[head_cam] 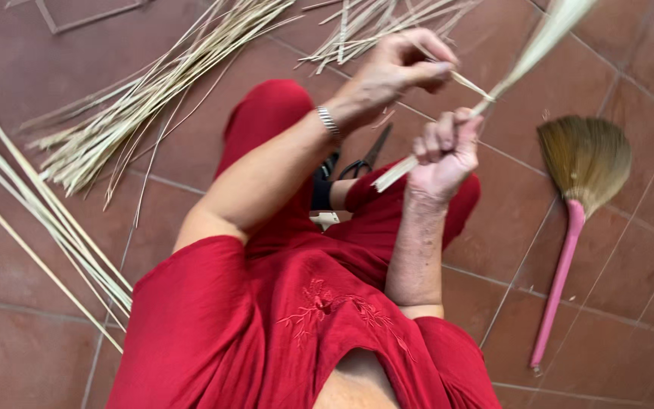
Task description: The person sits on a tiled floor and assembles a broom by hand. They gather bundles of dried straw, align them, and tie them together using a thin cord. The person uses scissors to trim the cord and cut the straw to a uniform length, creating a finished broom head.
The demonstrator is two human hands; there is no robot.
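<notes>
The floor (pixel 615 60) is reddish-brown tile with pale grout lines. Beyond the left hand (pixel 403 68) a loose heap of pale reeds (pixel 138 106) lies fanned out, and longer strips (pixel 39 220) run across the tiles well off to its left. Scissors (pixel 365 159) lie just below that hand, and a pink-handled broom (pixel 577 204) lies right of the right hand (pixel 444 155).

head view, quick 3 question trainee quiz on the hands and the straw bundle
1. True or false: the right hand is wrapped around the pale straw bundle.
2. What does the left hand pinch: A a thin strip, B the scissors, C the broom?
3. What colour is the broom's handle?

Key: 1 true; 2 A; 3 pink
</notes>
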